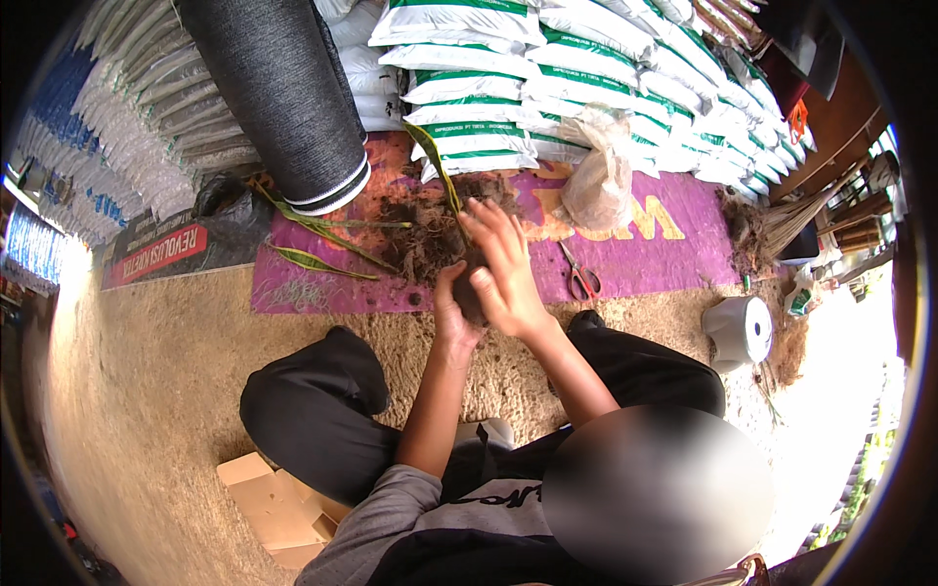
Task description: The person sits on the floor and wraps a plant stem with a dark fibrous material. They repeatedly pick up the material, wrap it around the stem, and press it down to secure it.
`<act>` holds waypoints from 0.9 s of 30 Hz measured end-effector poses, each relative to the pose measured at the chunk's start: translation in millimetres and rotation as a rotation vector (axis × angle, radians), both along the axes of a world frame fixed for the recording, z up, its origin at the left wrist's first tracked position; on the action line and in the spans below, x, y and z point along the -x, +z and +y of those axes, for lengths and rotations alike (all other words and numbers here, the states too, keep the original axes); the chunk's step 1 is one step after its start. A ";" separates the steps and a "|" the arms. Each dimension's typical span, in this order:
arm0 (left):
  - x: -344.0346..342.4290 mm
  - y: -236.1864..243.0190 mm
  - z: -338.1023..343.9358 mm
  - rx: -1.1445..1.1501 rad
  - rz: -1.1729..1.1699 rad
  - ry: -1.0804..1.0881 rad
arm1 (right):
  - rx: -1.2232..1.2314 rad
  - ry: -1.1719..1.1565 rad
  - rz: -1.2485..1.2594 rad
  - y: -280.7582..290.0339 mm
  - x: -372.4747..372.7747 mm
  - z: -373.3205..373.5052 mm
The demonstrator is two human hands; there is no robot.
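Between my hands is a dark, soil-covered clump, seemingly the root ball of a plant. A long green leaf with yellow edges rises just beyond it; the hands hide where it joins. My left hand is closed round the clump's near left side, thumb up. Against its right side lies my right hand, fingers stretched out and a little apart. Loose dark soil with roots is heaped just past the hands. Several cut yellow-edged leaves lie to the left. Red-handled scissors rest to the right.
A purple banner covers the floor ahead. A clear plastic bag stands on it, before stacked white-and-green sacks. A black netting roll leans at far left. A white roll sits right; cardboard lies near left.
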State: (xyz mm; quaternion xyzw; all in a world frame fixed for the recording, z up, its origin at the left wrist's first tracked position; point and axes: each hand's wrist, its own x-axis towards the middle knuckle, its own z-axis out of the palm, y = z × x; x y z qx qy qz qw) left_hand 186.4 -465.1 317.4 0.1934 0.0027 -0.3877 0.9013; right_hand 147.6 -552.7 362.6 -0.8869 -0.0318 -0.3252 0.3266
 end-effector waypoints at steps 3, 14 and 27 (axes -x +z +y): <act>7.3 0.7 -5.7 -0.101 -0.110 0.114 | 0.133 -0.032 0.040 -4.9 -1.7 7.7; 8.6 -13.4 -14.3 0.009 0.107 0.051 | -0.630 -0.066 -0.253 -11.1 -5.2 20.6; -1.1 -19.7 -9.0 0.012 0.103 0.053 | -1.019 0.056 -0.113 -8.0 -7.3 9.2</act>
